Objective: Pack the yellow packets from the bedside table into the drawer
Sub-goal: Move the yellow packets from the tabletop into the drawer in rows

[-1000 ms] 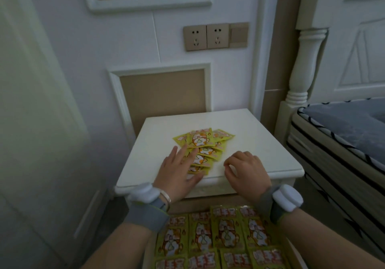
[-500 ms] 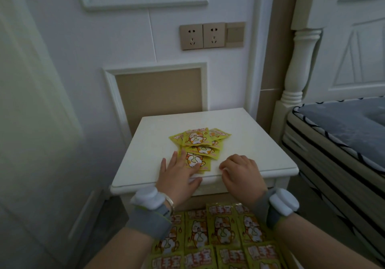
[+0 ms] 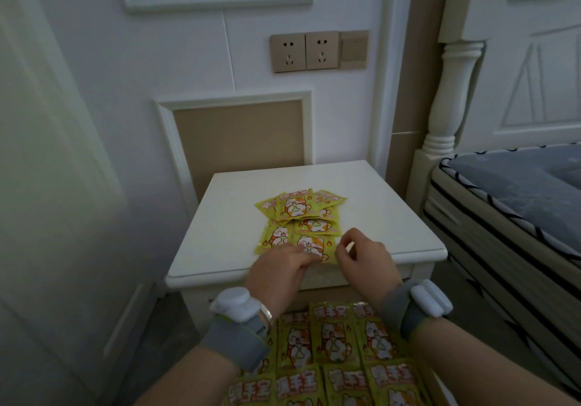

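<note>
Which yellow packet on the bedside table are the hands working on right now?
Find the white bedside table beside the bed. Yellow packets lie spread on its top; take the packet nearest the front edge. Unlike the others, it lies between both hands, with the left hand pinching its near edge.
</note>
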Demonstrator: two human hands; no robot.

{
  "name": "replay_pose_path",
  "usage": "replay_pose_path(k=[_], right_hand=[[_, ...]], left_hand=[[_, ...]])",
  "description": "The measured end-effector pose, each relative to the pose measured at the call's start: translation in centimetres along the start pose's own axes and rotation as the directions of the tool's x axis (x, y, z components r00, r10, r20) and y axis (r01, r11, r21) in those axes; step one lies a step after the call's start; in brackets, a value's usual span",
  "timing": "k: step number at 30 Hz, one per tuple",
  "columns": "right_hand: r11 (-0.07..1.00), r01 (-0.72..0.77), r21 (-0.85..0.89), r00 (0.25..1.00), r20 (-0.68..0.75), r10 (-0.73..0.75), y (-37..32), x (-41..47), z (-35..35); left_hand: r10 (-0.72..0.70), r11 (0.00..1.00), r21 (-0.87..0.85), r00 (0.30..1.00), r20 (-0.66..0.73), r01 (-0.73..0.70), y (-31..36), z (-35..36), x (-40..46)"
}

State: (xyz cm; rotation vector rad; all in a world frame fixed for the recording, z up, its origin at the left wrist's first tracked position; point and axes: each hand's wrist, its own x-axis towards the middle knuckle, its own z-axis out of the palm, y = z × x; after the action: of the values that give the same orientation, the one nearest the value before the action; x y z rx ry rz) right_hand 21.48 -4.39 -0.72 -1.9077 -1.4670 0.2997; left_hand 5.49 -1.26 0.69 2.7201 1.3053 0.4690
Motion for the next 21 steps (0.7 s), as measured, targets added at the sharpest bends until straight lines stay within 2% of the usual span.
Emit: replay_pose_path(k=[2,3,5,6,8,10,13,15,17,19,21], right_hand=[[0.964,-0.159,0.215,0.987,0.054,0.151,-0.6,-0.2,-0.1],[0.897,-0.257,0.361,0.966,0.107,0.234,-0.9,-0.2,-0.2],[0.695,-0.416,0.587,0.908,0.230,0.349,-1.2,-0.1,-0.6],[0.610,-0.463,0.643,0.884,0.283,0.373,-1.3,-0.1,-0.9],[0.523,-0.506,0.686,0.859,0.344,0.380,-0.8,0.0,-1.3],[0.541,-0.493,0.681,0.866,0.323,0.383,0.0,0.1,-1.2],[0.656,-0.416,0.630,0.905,0.217,0.365,0.6,0.0,-1.5],[0.676,-0.378,0.633,0.922,0.187,0.341,1.0,-0.1,-2.0],[0.680,-0.370,0.633,0.924,0.176,0.339,1.3,0.0,-2.2],[0.687,-0.372,0.624,0.923,0.169,0.346,1.7,0.0,-2.5],[0.692,-0.374,0.618,0.922,0.168,0.349,2.0,0.1,-2.7]], left_hand=[[0.012,0.997,-0.077,0.999,-0.030,-0.014,0.6,-0.1,-0.1],[0.026,0.995,-0.091,0.999,-0.038,-0.029,0.8,-0.1,-0.2],[0.070,0.992,-0.102,0.997,-0.011,-0.071,1.2,0.2,-0.3],[0.101,0.991,-0.093,0.995,0.024,-0.098,1.4,0.3,-0.3],[0.162,0.986,-0.054,0.983,0.084,-0.157,1.7,0.6,-0.4],[0.181,0.983,-0.048,0.979,0.097,-0.177,1.8,0.4,-0.5],[0.062,0.985,-0.167,0.997,0.046,-0.054,0.9,-0.5,-0.2],[-0.056,0.972,-0.230,0.995,-0.083,0.036,-0.7,-0.9,0.5],[-0.176,0.960,-0.252,0.962,-0.208,0.121,-2.9,-0.8,1.2],[-0.245,0.955,-0.217,0.952,-0.181,0.204,-4.2,-0.5,1.6],[-0.242,0.964,-0.122,0.969,-0.043,0.235,-4.7,0.1,1.7]])
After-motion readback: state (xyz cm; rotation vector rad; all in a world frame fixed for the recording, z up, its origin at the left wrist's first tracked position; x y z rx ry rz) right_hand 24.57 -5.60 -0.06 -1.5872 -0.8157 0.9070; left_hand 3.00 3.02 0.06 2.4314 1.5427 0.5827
